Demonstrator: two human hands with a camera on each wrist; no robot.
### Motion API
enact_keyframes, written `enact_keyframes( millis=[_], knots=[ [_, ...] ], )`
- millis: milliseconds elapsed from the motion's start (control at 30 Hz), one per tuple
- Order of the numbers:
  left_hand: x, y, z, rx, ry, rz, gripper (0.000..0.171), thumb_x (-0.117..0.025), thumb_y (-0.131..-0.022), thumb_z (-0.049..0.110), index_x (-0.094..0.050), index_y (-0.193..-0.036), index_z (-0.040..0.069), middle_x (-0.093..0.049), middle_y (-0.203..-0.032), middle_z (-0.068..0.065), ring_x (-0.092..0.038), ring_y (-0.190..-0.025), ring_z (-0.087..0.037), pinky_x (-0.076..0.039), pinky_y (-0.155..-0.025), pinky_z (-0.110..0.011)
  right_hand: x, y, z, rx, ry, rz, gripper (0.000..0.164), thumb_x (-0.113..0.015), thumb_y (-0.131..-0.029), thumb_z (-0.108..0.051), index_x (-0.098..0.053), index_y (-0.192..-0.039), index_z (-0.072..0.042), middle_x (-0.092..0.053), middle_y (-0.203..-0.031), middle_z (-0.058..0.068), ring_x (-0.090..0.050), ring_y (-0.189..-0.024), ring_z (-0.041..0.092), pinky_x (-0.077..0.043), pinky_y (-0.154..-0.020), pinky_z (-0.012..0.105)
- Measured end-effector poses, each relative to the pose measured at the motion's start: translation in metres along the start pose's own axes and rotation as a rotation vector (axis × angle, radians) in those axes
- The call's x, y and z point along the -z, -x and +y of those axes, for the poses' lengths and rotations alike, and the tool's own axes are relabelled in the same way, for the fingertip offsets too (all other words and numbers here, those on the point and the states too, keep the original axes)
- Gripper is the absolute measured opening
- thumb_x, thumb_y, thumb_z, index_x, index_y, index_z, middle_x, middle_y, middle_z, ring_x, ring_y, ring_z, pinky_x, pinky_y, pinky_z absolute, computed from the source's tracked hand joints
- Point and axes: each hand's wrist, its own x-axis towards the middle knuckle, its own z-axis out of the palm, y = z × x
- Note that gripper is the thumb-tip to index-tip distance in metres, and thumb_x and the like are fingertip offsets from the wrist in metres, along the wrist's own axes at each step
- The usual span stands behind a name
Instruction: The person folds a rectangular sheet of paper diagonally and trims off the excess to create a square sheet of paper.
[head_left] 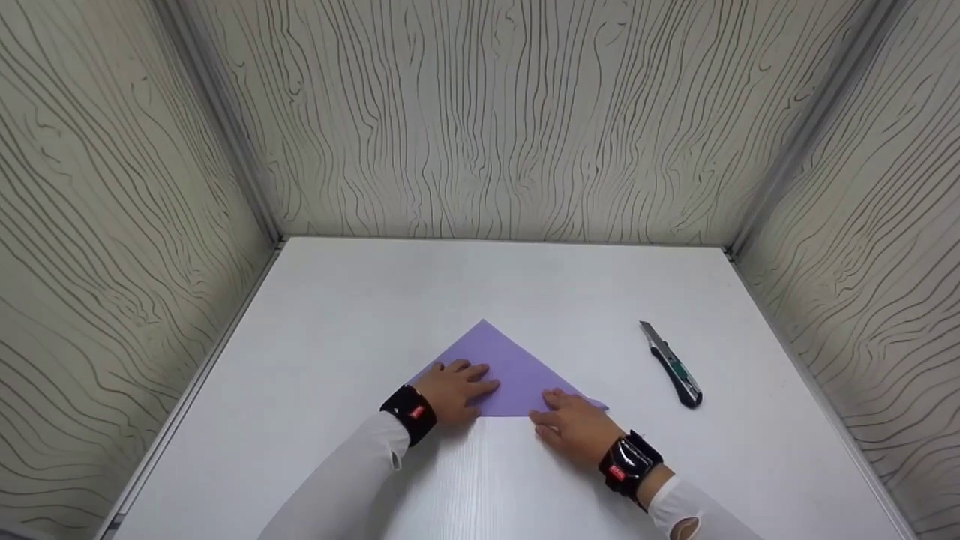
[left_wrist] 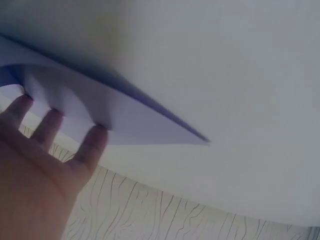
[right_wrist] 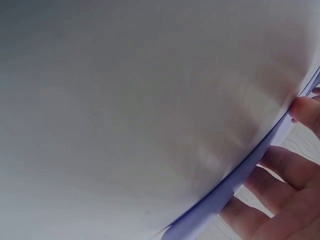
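Note:
A purple sheet of paper [head_left: 517, 367], folded into a triangle, lies on the table with its peak pointing away and its long folded edge toward the person. On its left half rests the left hand [head_left: 454, 390], fingers spread and tips pressing down. The right hand [head_left: 577, 427] touches the paper near its right corner, thumb at the long edge. In the left wrist view, the paper [left_wrist: 135, 122] bows up slightly beside the fingertips. The right wrist view looks along the fold of the paper [right_wrist: 215, 205], with the right hand's fingers [right_wrist: 272, 192] on it.
A utility knife [head_left: 671, 365] with a black and green handle lies to the right of the paper, blade out and pointing away. The white table [head_left: 360, 292] is enclosed by wood-grain patterned panels [head_left: 480, 120] at the back and both sides.

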Motion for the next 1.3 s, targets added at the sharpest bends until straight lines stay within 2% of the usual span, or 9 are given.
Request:
enact_keyframes(
  millis=[100,267,367,467,633,700,833,1133,1300],
  knots=[
    [0.004,0.001,0.009,-0.048,-0.171,0.089,0.042,-0.068,-0.103,0.036,-0.069,-0.146,0.035,-0.059,-0.158,0.0,-0.054,-0.147,-0.029,-0.047,-0.12,-0.062,0.0,-0.001,-0.001,0.001,-0.004,0.003,0.036,-0.063,-0.109,-0.03,-0.077,-0.136,-0.011,-0.062,-0.15,0.03,-0.06,-0.142,0.048,-0.047,-0.119,0.061],
    [0.005,0.0,0.032,-0.134,-0.457,0.237,0.011,-0.076,-0.097,0.03,-0.082,-0.107,0.031,-0.072,-0.115,0.007,-0.066,-0.109,-0.015,-0.056,-0.1,-0.036,0.0,-0.002,-0.001,0.019,0.015,0.033,0.034,-0.066,-0.107,-0.029,-0.078,-0.134,-0.012,-0.065,-0.147,0.03,-0.063,-0.138,0.048,-0.049,-0.116,0.061],
    [0.0,0.003,0.046,-0.121,-0.527,0.253,0.005,-0.077,-0.097,0.028,-0.082,-0.096,0.027,-0.073,-0.095,0.008,-0.066,-0.088,-0.012,-0.055,-0.083,-0.028,0.001,-0.002,-0.001,0.008,0.01,0.017,0.035,-0.065,-0.107,-0.03,-0.077,-0.135,-0.012,-0.063,-0.149,0.03,-0.061,-0.14,0.048,-0.048,-0.117,0.061],
    [-0.006,0.009,0.059,-0.06,-0.543,0.235,0.008,-0.076,-0.098,0.025,-0.08,-0.093,0.021,-0.072,-0.087,0.005,-0.067,-0.078,-0.012,-0.056,-0.073,-0.026,0.001,-0.001,0.0,-0.012,-0.008,-0.009,0.036,-0.064,-0.108,-0.03,-0.076,-0.137,-0.012,-0.061,-0.151,0.03,-0.059,-0.143,0.048,-0.046,-0.119,0.062],
    [-0.009,0.019,0.073,0.065,-0.379,0.138,0.046,-0.061,-0.107,0.051,-0.077,-0.105,0.008,-0.072,-0.092,-0.004,-0.07,-0.082,-0.02,-0.062,-0.071,-0.033,0.0,-0.001,0.001,-0.003,0.0,0.001,0.037,-0.064,-0.108,-0.031,-0.077,-0.136,-0.011,-0.062,-0.149,0.031,-0.059,-0.141,0.049,-0.047,-0.119,0.062],
    [-0.01,0.022,0.074,0.093,-0.294,0.096,0.066,-0.052,-0.107,0.065,-0.075,-0.12,0.005,-0.075,-0.106,-0.01,-0.073,-0.094,-0.024,-0.064,-0.077,-0.037,0.001,-0.001,0.001,0.009,0.009,0.013,0.036,-0.064,-0.108,-0.031,-0.078,-0.134,-0.011,-0.063,-0.148,0.032,-0.061,-0.14,0.05,-0.047,-0.118,0.062],
    [-0.017,0.028,0.075,0.103,-0.197,0.085,0.083,-0.044,-0.106,0.075,-0.066,-0.144,0.004,-0.071,-0.135,-0.018,-0.07,-0.117,-0.033,-0.065,-0.088,-0.048,0.001,-0.001,0.001,0.0,0.01,0.002,0.037,-0.063,-0.108,-0.032,-0.078,-0.135,-0.01,-0.063,-0.149,0.031,-0.06,-0.141,0.049,-0.047,-0.118,0.062],
    [-0.017,0.028,0.079,0.177,-0.066,0.089,0.085,-0.043,-0.105,0.076,-0.065,-0.147,0.005,-0.066,-0.144,-0.018,-0.064,-0.13,-0.037,-0.061,-0.094,-0.065,0.003,-0.003,-0.001,-0.033,0.0,-0.02,0.039,-0.062,-0.109,-0.034,-0.076,-0.137,-0.01,-0.061,-0.152,0.03,-0.057,-0.144,0.05,-0.043,-0.121,0.066],
    [-0.019,0.029,0.082,0.186,-0.033,0.098,0.076,-0.043,-0.105,0.077,-0.061,-0.153,0.022,-0.066,-0.14,-0.017,-0.063,-0.127,-0.038,-0.06,-0.091,-0.07,-0.001,-0.002,-0.004,-0.009,0.092,0.028,0.038,-0.064,-0.108,-0.037,-0.078,-0.135,-0.015,-0.066,-0.146,0.026,-0.061,-0.139,0.046,-0.047,-0.118,0.064]
  ],
)
